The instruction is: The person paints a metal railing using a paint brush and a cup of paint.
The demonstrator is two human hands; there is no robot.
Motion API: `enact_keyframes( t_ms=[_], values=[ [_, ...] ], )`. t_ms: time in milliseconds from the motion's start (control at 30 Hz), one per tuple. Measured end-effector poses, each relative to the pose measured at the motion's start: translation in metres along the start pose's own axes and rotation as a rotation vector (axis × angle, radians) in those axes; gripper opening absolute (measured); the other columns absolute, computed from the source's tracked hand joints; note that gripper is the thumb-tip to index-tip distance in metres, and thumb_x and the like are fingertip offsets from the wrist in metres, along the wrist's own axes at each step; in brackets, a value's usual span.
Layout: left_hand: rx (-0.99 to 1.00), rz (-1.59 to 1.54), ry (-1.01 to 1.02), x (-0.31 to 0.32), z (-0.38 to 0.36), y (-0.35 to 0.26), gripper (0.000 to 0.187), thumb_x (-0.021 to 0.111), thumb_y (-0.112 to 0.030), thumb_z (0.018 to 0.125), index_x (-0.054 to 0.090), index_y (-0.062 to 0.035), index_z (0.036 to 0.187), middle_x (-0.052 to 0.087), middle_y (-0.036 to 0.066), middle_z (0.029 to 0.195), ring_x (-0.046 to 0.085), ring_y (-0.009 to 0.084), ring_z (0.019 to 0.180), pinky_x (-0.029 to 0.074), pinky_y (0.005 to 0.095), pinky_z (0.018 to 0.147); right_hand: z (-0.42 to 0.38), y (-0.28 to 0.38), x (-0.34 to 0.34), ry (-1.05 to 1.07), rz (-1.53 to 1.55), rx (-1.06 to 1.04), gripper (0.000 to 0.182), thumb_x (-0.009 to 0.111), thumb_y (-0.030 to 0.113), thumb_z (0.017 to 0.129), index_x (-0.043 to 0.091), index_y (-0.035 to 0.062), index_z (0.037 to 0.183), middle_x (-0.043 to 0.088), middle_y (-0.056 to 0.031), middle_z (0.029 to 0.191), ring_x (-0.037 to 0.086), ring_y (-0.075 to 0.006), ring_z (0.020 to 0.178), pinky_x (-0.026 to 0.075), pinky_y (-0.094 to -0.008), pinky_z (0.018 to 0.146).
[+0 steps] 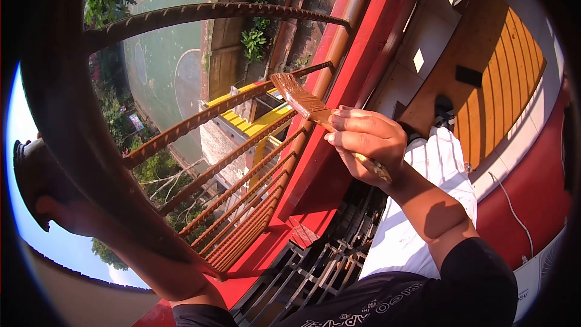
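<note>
My right hand (370, 142) is closed around the handle of a paintbrush (305, 104) whose bristles are coated in wet-looking brown. The bristle tip is at a twisted metal bar (200, 122) of the railing and seems to touch it. At the far left, my left hand (55, 209) reaches past the thick brown top rail (91, 163). It grips a dark container (29, 172) with a flared rim, tilted on its side in this view. The top rail's dark shape partly hides those fingers, and the container's contents are out of sight.
A brown lower rail (346, 42) runs along a red ledge (378, 36). Below lies a black metal grate (315, 272). A wooden bench (484, 79) with a dark flat object (469, 77) stands right. Beyond the bars are a yellow-edged structure (233, 122) and a green court (166, 30).
</note>
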State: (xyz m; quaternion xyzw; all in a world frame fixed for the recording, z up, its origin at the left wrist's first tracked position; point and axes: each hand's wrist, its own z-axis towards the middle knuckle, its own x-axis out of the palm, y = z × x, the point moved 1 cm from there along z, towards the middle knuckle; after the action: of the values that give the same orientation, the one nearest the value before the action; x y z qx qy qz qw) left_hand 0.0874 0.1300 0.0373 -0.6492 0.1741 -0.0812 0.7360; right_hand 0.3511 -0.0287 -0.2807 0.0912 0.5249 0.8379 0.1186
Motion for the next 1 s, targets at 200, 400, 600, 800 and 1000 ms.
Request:
enact_keyframes(
  t_ms=[200, 400, 600, 800, 1000],
  values=[
    [0.030, 0.020, -0.058, -0.003, -0.003, -0.002, 0.059, 0.065, -0.046, 0.093, 0.052, -0.0057, 0.134, 0.061, 0.010, 0.130, 0.059, 0.0273, 0.121, 0.045, 0.0507, 0.107, -0.003, -0.014, 0.000, -0.184, -0.032, 0.023, 0.026, 0.079, -0.009, 0.069, 0.070, 0.0055, 0.089, 0.072, -0.0083, 0.093, 0.073, -0.0260, 0.086, 0.063, -0.0345, 0.078],
    [0.044, 0.016, -0.065, -0.007, -0.003, -0.005, 0.060, 0.063, -0.046, 0.093, 0.051, -0.0054, 0.136, 0.059, 0.011, 0.132, 0.057, 0.0279, 0.123, 0.044, 0.0507, 0.107, -0.004, -0.013, 0.000, -0.014, 0.083, 0.077, 0.024, 0.078, -0.008, 0.066, 0.072, 0.0053, 0.084, 0.072, -0.0116, 0.088, 0.073, -0.0279, 0.085, 0.061, -0.0348, 0.077],
    [0.040, 0.023, -0.086, -0.007, -0.003, -0.005, 0.061, 0.062, -0.045, 0.094, 0.049, -0.0051, 0.138, 0.057, 0.012, 0.134, 0.055, 0.0285, 0.125, 0.043, 0.0506, 0.108, -0.002, -0.019, -0.001, -0.048, 0.064, 0.016, 0.025, 0.079, -0.009, 0.066, 0.072, 0.0056, 0.084, 0.071, -0.0113, 0.092, 0.073, -0.0286, 0.086, 0.061, -0.0371, 0.079],
    [0.044, 0.020, -0.095, -0.007, -0.005, -0.003, 0.061, 0.061, -0.045, 0.095, 0.047, -0.0048, 0.139, 0.055, 0.012, 0.137, 0.054, 0.0291, 0.127, 0.042, 0.0505, 0.109, -0.020, -0.032, -0.009, -0.061, -0.072, 0.039, 0.023, 0.081, -0.006, 0.069, 0.067, 0.0046, 0.085, 0.071, -0.0122, 0.093, 0.073, -0.0282, 0.090, 0.062, -0.0387, 0.082],
    [0.039, 0.018, -0.098, -0.005, -0.002, -0.004, 0.062, 0.059, -0.045, 0.096, 0.045, -0.0044, 0.141, 0.053, 0.013, 0.139, 0.052, 0.0297, 0.129, 0.041, 0.0505, 0.110, -0.005, -0.034, -0.012, 0.031, -0.002, 0.053, 0.022, 0.079, -0.006, 0.067, 0.070, 0.0056, 0.083, 0.072, -0.0088, 0.090, 0.072, -0.0270, 0.088, 0.060, -0.0360, 0.081]
  ],
)
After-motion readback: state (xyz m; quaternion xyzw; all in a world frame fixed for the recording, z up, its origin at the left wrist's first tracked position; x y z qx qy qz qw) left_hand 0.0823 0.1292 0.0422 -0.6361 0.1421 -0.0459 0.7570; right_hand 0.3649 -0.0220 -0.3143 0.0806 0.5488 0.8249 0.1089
